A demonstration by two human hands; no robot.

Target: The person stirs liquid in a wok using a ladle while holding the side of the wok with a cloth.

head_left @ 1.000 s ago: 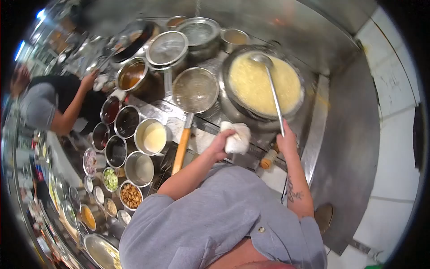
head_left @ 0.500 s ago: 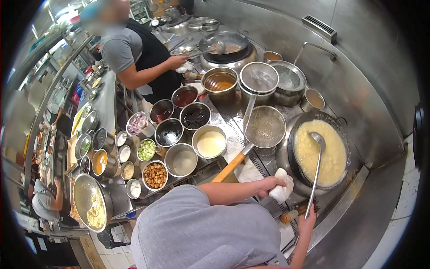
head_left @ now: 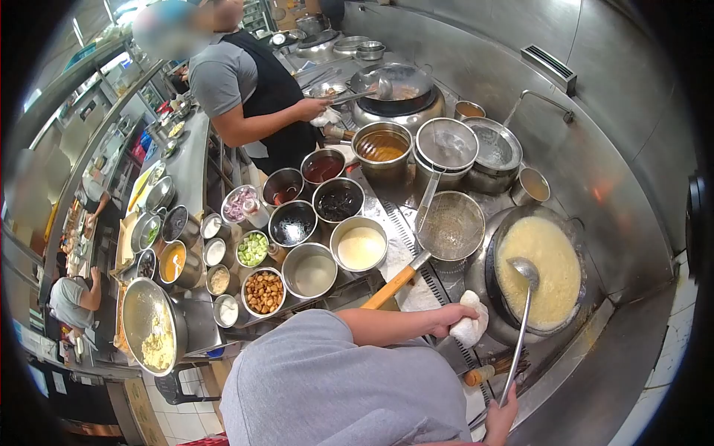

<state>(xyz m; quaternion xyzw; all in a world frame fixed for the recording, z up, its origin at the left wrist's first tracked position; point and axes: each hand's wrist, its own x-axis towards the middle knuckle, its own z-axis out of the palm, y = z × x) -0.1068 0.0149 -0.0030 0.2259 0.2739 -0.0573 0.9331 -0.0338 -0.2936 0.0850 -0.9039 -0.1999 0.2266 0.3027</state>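
Note:
My left hand (head_left: 448, 318) is closed around a folded white cloth (head_left: 470, 318), at the near rim of the big wok. The wok (head_left: 492, 265) holds a pale yellow, thick-looking liquid (head_left: 547, 253). My right hand (head_left: 500, 416) grips the long handle of a metal ladle (head_left: 525, 275), whose bowl lies at the liquid's surface on the near side. Between my hands a wooden-handled bamboo brush (head_left: 482, 374) rests on the counter. A mesh strainer (head_left: 450, 227) with a wooden handle lies beside the wok.
Several metal pots hold sauces, including a pale yellow one (head_left: 361, 247). Bowls of fried brown cubes (head_left: 264, 292) and chopped greens (head_left: 253, 248) stand to the left. A co-worker (head_left: 253, 97) handles a ladle at another wok (head_left: 394, 82). Water runs from a tap (head_left: 547, 102).
The view has shifted slightly. My right hand and the ladle have moved back toward me, and the ladle's bowl has moved lower in the wok. The co-worker's ladle has shifted.

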